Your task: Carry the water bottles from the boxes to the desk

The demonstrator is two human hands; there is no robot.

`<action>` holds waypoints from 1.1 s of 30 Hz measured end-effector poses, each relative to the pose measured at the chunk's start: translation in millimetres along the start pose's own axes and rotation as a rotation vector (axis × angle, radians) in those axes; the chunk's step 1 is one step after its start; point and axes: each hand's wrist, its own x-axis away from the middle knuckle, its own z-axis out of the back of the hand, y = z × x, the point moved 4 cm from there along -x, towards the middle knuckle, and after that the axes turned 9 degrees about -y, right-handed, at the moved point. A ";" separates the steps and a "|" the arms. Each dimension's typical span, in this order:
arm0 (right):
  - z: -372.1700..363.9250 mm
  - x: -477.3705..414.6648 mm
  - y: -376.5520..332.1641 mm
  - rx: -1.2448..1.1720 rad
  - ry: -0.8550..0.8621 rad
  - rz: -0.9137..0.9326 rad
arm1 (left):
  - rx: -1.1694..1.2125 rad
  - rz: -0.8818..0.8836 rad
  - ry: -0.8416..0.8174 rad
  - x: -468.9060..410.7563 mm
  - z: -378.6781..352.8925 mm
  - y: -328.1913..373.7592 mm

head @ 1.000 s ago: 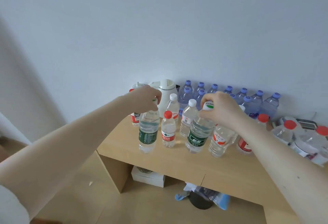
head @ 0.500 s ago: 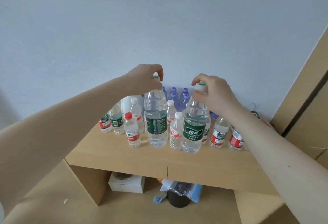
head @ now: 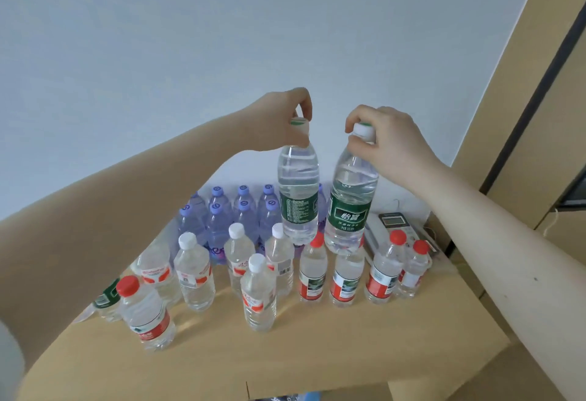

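**Pale wall, wooden counter: two green-label bottles held by their caps**

Pale grey wall [head: 190, 35] fills the far half of the head view, and a tan wooden panel [head: 523, 83] slants up the right side. Below them runs a light wooden counter [head: 317, 353] crowded with small water bottles.

The left green-label bottle [head: 298, 197] hangs upright, straight below the left hand [head: 285, 118]. Thumb and curled fingers pinch its white cap [head: 300, 126] from above, so the hand is closed on the cap alone and the bottle's body is free. The bare left forearm reaches in from the near left and rises toward the wall, with the wrist bent down over the cap.

The right green-label bottle [head: 350, 207] hangs below the right hand [head: 390, 143], whose fingers curl round its cap [head: 364, 131] from the right. This bottle leans a little, with its base swung left. The bare right forearm slopes up from the near right.

Both bottles are held off the counter, just beside each other, with a narrow gap between their labels. Their bases are level with the tops of the standing bottles.

Against the wall stands a block of purple-capped bottles [head: 228, 219]. Nearer, white-capped bottles [head: 193, 273] stand left of centre and red-capped bottles [head: 312, 270] stand to the right. A lone red-capped bottle [head: 146, 315] stands at the near left. A grey device [head: 394, 219] with a small screen lies at the far right of the counter.
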 end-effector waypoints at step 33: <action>-161.0 -121.8 191.3 -0.002 -0.618 -0.156 | -0.276 -0.011 -0.572 -217.4 -176.6 -97.3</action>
